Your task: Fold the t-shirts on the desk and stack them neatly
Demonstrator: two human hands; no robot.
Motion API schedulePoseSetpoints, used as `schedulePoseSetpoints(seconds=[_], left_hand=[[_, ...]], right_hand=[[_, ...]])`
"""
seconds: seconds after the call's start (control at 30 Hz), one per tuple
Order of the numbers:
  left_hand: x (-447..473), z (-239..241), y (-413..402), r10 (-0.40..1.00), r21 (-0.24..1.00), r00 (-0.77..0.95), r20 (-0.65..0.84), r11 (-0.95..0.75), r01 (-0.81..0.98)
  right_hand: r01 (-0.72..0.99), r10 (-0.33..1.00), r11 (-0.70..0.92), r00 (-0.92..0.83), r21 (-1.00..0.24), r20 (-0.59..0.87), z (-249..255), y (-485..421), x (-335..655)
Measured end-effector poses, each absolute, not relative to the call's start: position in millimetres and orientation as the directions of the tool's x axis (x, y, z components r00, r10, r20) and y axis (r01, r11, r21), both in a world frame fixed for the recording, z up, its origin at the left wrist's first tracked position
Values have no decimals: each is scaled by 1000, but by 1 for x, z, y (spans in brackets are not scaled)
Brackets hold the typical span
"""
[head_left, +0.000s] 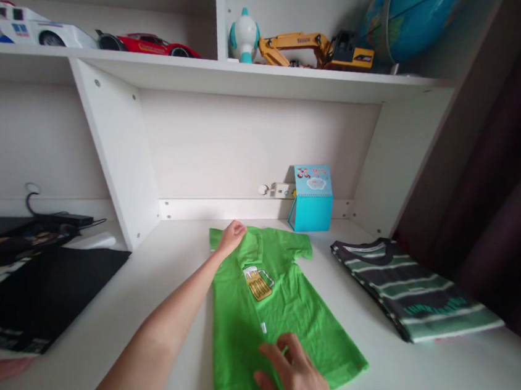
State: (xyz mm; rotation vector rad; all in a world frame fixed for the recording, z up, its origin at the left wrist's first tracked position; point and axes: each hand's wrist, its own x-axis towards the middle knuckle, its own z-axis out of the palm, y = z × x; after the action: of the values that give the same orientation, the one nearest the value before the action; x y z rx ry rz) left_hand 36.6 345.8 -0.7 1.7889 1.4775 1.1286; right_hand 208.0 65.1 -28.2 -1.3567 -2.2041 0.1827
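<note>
Left hand (232, 235) reaches far forward along an extended arm and rests at the left shoulder of the bright green cotton T-shirt with a beer-mug print (271, 308). Its fingers are curled together onto the cloth near the sleeve; whether they pinch a fold or only press cannot be told. Right hand (299, 382) lies close to the body, palm down, fingers spread flat on the lower part of the same garment.

The T-shirt lies on the white surface (431, 386), at its centre. Its long axis runs from the near edge toward the back wall, collar far and hem near, tilted slightly to the left. One hand therefore holds each end of that axis: left at the far end, right at the near end. The right sleeve lies open and flat, untouched.

To the right, well apart, sits a folded dark T-shirt with green and white stripes (413, 292). Behind the collar stands a blue cardboard desk calendar (312, 199). A black printed garment (31, 289) lies at the left.
</note>
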Motion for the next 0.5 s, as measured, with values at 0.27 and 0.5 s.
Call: schedulePoseSetpoints(seconds=[0.27, 0.5], left_hand=[[-22, -29, 306, 983, 405, 139, 123, -177, 897], [-37, -34, 300, 979, 175, 198, 59, -205, 963]], right_hand=[[578, 414, 805, -710, 136, 569, -63, 84, 158], [369, 411, 911, -824, -183, 389, -26, 89, 157]])
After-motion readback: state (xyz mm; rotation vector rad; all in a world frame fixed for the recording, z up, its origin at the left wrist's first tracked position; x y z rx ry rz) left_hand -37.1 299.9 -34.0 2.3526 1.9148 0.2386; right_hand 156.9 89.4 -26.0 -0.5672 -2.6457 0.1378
